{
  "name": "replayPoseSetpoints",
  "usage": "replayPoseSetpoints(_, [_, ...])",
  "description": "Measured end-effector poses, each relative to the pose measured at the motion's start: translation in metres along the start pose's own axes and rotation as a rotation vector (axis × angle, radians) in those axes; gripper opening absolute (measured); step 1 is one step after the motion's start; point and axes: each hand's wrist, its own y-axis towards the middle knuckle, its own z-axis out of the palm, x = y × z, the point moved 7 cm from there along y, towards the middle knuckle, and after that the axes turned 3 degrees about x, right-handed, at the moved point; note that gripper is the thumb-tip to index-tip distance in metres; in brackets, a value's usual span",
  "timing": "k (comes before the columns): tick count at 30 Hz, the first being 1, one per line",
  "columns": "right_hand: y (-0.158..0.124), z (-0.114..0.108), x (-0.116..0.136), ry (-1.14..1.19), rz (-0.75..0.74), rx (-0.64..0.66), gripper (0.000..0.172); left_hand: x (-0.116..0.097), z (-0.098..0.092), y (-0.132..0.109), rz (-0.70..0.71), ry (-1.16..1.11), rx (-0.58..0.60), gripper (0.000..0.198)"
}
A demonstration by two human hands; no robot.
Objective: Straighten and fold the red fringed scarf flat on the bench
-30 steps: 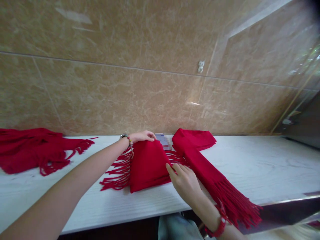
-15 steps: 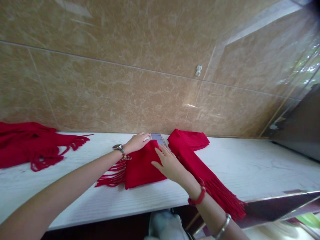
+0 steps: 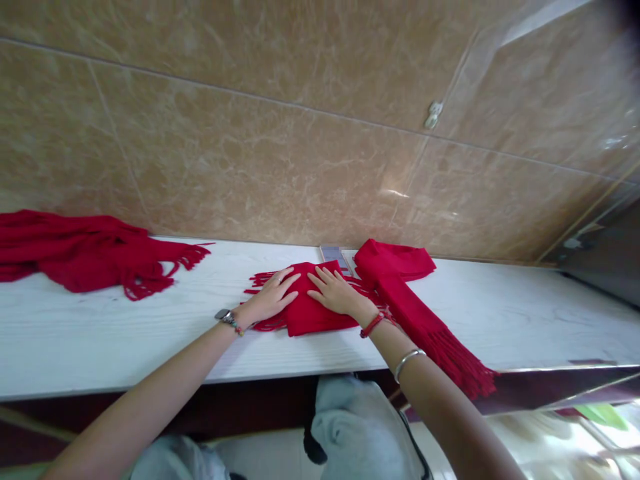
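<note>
A folded red scarf (image 3: 310, 315) with tassels lies on the white counter (image 3: 150, 333). My left hand (image 3: 270, 297) rests flat on its left half, fingers spread. My right hand (image 3: 336, 291) lies flat on its right half, fingers stretched out. Both palms press the cloth down. The scarf's unfolded tail (image 3: 430, 327) runs to the right, and its fringe hangs over the counter's front edge.
Another red scarf (image 3: 85, 250) lies heaped at the counter's far left. A phone (image 3: 334, 254) lies by the wall behind the folded scarf. A brown tiled wall (image 3: 280, 133) rises behind. A dark object (image 3: 607, 263) stands at the far right.
Both hands slid back from the scarf's far edge and now lie flat side by side on the folded cloth. The camera view has shifted, so the counter sits higher in the picture.
</note>
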Motion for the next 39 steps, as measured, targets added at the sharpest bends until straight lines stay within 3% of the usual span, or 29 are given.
replayPoseSetpoints(5, [-0.002,0.004,0.000,0.002,-0.023,-0.001,0.047,-0.011,-0.002,0.001,0.149,-0.009,0.035,0.045])
replayPoseSetpoints(9, [0.000,0.000,-0.002,0.009,0.054,-0.047,0.049,-0.028,-0.011,-0.005,0.237,0.005,0.047,0.040])
replayPoseSetpoints(13, [-0.006,-0.015,0.002,0.051,0.103,-0.121,0.042,-0.048,-0.020,-0.011,0.343,0.011,0.131,0.041])
replayPoseSetpoints(17, [-0.027,-0.034,0.013,0.151,0.068,-0.094,0.030,-0.060,-0.024,-0.014,0.417,0.031,0.201,0.032])
replayPoseSetpoints(22, [-0.060,-0.045,0.027,0.238,0.060,-0.054,0.030,-0.063,-0.027,-0.016,0.428,0.075,0.205,0.012])
replayPoseSetpoints(26, [-0.073,-0.038,0.035,0.242,0.076,-0.095,0.029,-0.063,-0.027,-0.015,0.420,0.150,0.181,0.012])
replayPoseSetpoints(30, [-0.077,-0.032,0.032,0.209,0.170,-0.192,0.026,-0.064,-0.024,-0.014,0.439,0.178,0.142,0.013])
replayPoseSetpoints(35, [-0.069,-0.030,0.032,0.075,0.161,-0.156,0.027,-0.059,-0.025,-0.015,0.418,0.189,0.080,0.016])
replayPoseSetpoints(39, [-0.070,-0.031,0.021,-0.028,0.247,-0.147,0.024,-0.056,-0.027,-0.016,0.396,0.195,0.075,0.016])
